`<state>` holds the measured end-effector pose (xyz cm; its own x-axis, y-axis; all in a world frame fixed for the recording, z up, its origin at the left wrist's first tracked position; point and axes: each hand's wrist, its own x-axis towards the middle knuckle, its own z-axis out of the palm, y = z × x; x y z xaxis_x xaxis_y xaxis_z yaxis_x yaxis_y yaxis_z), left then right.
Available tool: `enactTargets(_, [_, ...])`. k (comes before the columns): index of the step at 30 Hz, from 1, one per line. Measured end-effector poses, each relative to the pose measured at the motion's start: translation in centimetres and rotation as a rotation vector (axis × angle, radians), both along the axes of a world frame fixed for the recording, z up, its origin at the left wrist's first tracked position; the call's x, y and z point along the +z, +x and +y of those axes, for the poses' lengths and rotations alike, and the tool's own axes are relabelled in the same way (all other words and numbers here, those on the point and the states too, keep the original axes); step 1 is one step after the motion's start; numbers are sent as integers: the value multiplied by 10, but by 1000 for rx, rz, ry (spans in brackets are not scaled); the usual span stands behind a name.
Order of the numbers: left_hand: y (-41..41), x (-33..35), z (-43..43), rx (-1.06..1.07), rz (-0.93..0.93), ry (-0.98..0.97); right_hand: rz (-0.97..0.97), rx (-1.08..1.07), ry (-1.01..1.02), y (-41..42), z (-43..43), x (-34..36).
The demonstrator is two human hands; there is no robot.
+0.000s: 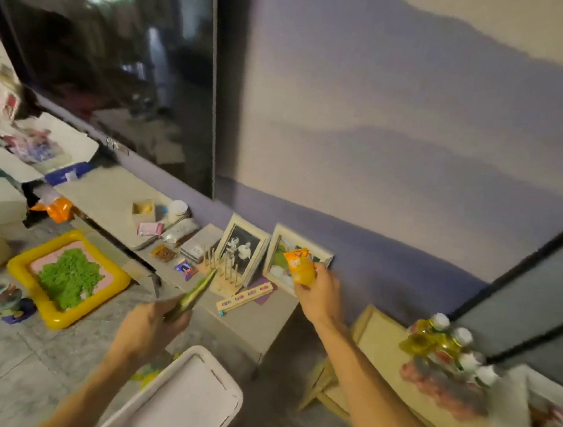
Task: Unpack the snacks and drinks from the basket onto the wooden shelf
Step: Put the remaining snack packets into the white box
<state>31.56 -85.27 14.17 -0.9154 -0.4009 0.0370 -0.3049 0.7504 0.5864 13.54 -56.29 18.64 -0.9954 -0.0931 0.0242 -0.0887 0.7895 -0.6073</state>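
My right hand [318, 294] holds an orange snack packet [299, 266] in front of the right picture frame [295, 249], above the low shelf unit [256, 317]. My left hand [150, 326] grips a flat green snack packet [196, 293], tilted edge-on, above the shelf's front edge. The white basket [223, 376] sits on the floor between my forearms; its inside looks white and its contents are not visible. A wooden shelf [384, 340] stands to the right, bearing several yellow drink bottles [440, 338] with white caps.
On the low shelf lie a wooden peg rack [223, 271], a black-and-white photo frame [242, 247], small snack packets [149, 229] and a colourful strip [244, 297]. A yellow inflatable tray [28, 259] with green material lies on the floor left. A large dark screen [116, 59] hangs above.
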Motion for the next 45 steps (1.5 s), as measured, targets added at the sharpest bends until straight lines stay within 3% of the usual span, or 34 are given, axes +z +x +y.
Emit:
enactTargets(6, [-33, 108, 41, -195, 129, 127, 120, -164, 4, 49, 53, 94])
enactTargets(13, [-55, 161, 147, -445, 188, 141, 227, -451, 44, 113, 157, 122])
enactTargets(23, [-54, 153, 352, -859, 211, 148, 215, -723, 165, 218, 357, 117])
enactTargets(33, [-37, 139, 547, -962, 209, 167, 98, -802, 124, 269, 532, 87])
enactTargets(45, [-118, 87, 676, -983, 130, 131, -12, -861, 139, 197, 628, 31])
